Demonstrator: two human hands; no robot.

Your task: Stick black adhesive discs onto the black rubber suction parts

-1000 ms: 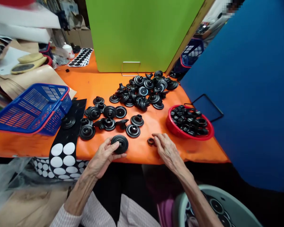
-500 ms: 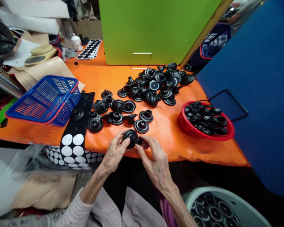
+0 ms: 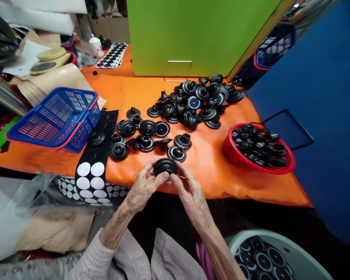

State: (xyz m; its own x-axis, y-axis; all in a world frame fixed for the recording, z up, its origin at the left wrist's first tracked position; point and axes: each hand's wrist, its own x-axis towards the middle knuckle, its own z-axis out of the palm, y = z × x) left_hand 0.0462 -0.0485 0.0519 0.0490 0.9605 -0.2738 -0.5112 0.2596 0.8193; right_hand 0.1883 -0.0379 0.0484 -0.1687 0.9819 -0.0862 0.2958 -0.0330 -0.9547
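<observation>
Between my two hands is a round black plastic disc part point(image 3: 165, 166), held above the front edge of the orange table. My left hand point(image 3: 146, 186) grips its left side, the thumb on its near edge. From the right, my right hand point(image 3: 191, 190) grips the same part with thumb and fingers. The underside of the part is hidden. Just beyond lie several similar disc parts with short stems point(image 3: 147, 143), some stem up and some tipped. A larger heap of them point(image 3: 192, 102) lies farther back.
A red bowl point(image 3: 226, 149) of small black pieces stands at right, a blue basket point(image 3: 54, 142) at left. A black strip with white round stickers point(image 3: 90, 182) hangs over the table's edge. Below right is a pale tub point(image 3: 297, 249) with black discs. A green board point(image 3: 201, 35) stands behind.
The disc part has turned from sideways, its stem pointing right, to its broad face upward. My right hand has shifted from the stem to the disc's rim. The view has shifted slightly.
</observation>
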